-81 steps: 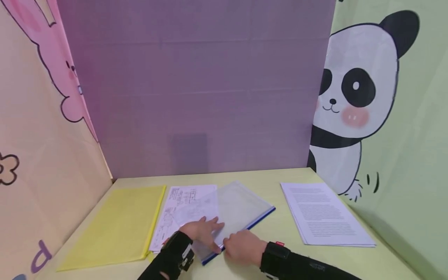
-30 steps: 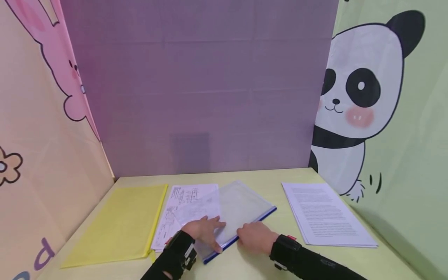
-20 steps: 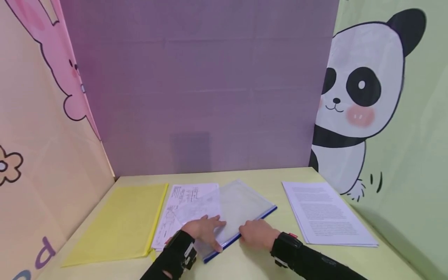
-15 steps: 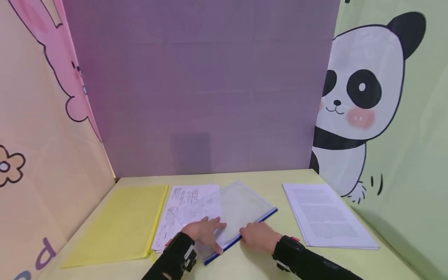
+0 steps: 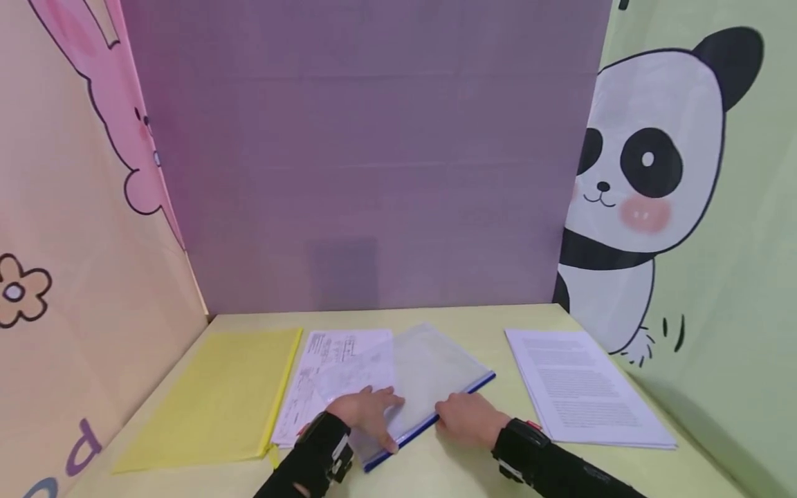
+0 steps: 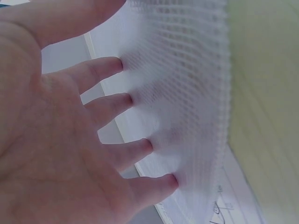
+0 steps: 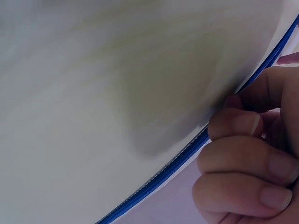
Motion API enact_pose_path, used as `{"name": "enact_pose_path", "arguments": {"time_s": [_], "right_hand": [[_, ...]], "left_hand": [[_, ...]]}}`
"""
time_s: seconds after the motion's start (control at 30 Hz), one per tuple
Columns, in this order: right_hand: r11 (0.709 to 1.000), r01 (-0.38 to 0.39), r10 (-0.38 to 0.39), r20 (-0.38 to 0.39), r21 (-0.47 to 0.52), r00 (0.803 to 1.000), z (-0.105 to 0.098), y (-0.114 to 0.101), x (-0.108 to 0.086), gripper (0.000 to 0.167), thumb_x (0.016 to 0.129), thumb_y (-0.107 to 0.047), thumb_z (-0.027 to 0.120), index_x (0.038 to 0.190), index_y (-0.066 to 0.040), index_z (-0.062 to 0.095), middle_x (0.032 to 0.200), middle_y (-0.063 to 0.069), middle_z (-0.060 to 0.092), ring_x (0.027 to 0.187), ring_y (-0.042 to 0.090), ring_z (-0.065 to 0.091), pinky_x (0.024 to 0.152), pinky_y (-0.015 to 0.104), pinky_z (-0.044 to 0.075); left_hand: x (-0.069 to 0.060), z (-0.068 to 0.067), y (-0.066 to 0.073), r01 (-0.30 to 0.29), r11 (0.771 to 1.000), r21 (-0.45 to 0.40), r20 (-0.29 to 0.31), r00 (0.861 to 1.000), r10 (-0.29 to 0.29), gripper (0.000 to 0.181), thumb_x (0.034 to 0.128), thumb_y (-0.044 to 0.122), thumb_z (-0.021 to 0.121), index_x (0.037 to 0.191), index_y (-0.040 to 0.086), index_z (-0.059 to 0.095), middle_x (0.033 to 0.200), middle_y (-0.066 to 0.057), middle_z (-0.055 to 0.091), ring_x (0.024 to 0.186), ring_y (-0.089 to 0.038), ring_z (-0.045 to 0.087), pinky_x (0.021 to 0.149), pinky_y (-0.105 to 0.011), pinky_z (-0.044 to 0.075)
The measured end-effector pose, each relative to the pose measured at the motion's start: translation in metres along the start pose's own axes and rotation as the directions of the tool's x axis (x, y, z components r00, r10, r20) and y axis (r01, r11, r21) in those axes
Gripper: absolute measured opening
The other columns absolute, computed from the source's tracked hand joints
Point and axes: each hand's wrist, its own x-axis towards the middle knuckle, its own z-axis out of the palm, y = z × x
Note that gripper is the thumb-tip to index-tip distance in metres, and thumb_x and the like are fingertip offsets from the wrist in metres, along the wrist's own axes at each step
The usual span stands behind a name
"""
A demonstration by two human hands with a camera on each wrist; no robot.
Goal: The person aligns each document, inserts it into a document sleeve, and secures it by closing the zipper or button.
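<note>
A translucent mesh zip document bag (image 5: 432,356) lies slanted on the table, its blue zipper edge (image 5: 411,434) facing me. My left hand (image 5: 369,413) rests on the bag with fingers spread, the thumb at the zipper near its lower left end. In the left wrist view the fingertips (image 6: 142,145) press on the white mesh. Partway along the zipper, my right hand (image 5: 468,417) pinches the zipper edge between thumb and index finger, the other fingers (image 7: 243,200) curled. Whatever small part lies inside that pinch is hidden.
Under the bag's left side lies a white sheet (image 5: 336,344) with handwriting. A yellow zip document bag (image 5: 212,394) is at the left. Printed papers (image 5: 575,387) lie stacked at the right of the pale yellow table (image 5: 461,477). A purple panel (image 5: 373,173) stands behind.
My right hand has slid along the blue zipper, away from the left hand, toward the bag's upper right end. The left hand has stayed on the bag. The view has shifted slightly.
</note>
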Motion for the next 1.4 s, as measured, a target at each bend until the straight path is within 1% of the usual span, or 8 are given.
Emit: {"name": "enact_pose_path", "arguments": {"time_s": [0.17,0.5,0.7,0.93,1.13,1.3,1.4], "right_hand": [[1.000,-0.007,0.007,-0.001,0.005,1.000,-0.001,0.003,-0.002,0.014,0.092,-0.019,0.067,0.082,-0.011,0.062,0.069,-0.001,0.055,0.060,0.015,0.051,0.056,0.036,0.045],[0.999,-0.044,0.044,-0.012,0.009,0.999,-0.003,0.012,-0.005,0.013,0.092,-0.018,0.066,0.082,-0.011,0.062,0.072,0.001,0.058,0.066,0.018,0.057,0.060,0.040,0.050],[0.998,-0.049,0.049,-0.020,0.031,0.999,-0.002,0.017,-0.004,0.013,0.091,-0.017,0.066,0.081,-0.011,0.061,0.071,0.000,0.056,0.064,0.018,0.055,0.059,0.040,0.048],[0.998,-0.054,0.054,-0.009,0.036,0.998,-0.003,0.018,-0.006,0.014,0.091,-0.018,0.065,0.080,-0.011,0.060,0.071,-0.001,0.056,0.064,0.017,0.054,0.059,0.038,0.047],[0.998,-0.047,0.048,-0.011,0.048,0.999,-0.003,0.018,-0.007,0.014,0.091,-0.017,0.065,0.079,-0.012,0.059,0.070,-0.001,0.055,0.063,0.016,0.052,0.058,0.038,0.046],[0.997,-0.064,0.065,-0.007,0.045,0.998,-0.003,0.021,-0.006,0.015,0.091,-0.018,0.064,0.079,-0.011,0.059,0.070,-0.002,0.053,0.062,0.015,0.049,0.057,0.038,0.045],[0.997,-0.076,0.076,-0.009,0.035,0.997,-0.001,0.024,-0.005,0.014,0.091,-0.018,0.065,0.079,-0.011,0.059,0.070,-0.001,0.054,0.063,0.016,0.050,0.058,0.040,0.046]], "left_hand": [[0.000,0.001,0.000,0.002,1.000,-0.001,0.006,1.000,-0.002,0.079,0.0761,0.039,0.087,0.146,0.022,0.055,0.158,-0.006,0.043,0.146,-0.044,0.032,0.117,-0.060,0.026],[-0.001,0.000,0.002,-0.006,1.000,0.014,0.002,1.000,0.006,0.078,0.0766,0.039,0.086,0.146,0.022,0.055,0.158,-0.006,0.043,0.146,-0.044,0.032,0.117,-0.060,0.026],[-0.001,0.000,0.000,-0.012,1.000,0.008,0.001,1.000,0.012,0.079,0.0763,0.039,0.087,0.146,0.021,0.055,0.159,-0.007,0.042,0.146,-0.045,0.031,0.117,-0.061,0.025],[-0.002,-0.001,0.002,-0.035,0.999,0.023,0.002,0.999,0.035,0.080,0.0765,0.038,0.087,0.146,0.019,0.054,0.158,-0.008,0.043,0.146,-0.044,0.031,0.119,-0.057,0.025],[0.000,0.001,0.001,-0.025,1.000,0.010,0.009,1.000,0.024,0.079,0.0768,0.038,0.087,0.147,0.020,0.054,0.158,-0.007,0.042,0.146,-0.045,0.031,0.118,-0.059,0.025],[0.000,0.001,0.001,-0.016,1.000,0.001,-0.003,1.000,0.016,0.079,0.0765,0.037,0.087,0.147,0.021,0.054,0.159,-0.007,0.041,0.145,-0.047,0.031,0.118,-0.060,0.025],[0.000,0.001,0.001,-0.015,1.000,-0.002,-0.005,1.000,0.015,0.080,0.0761,0.037,0.088,0.147,0.021,0.054,0.159,-0.007,0.041,0.146,-0.046,0.030,0.118,-0.060,0.024]]}}
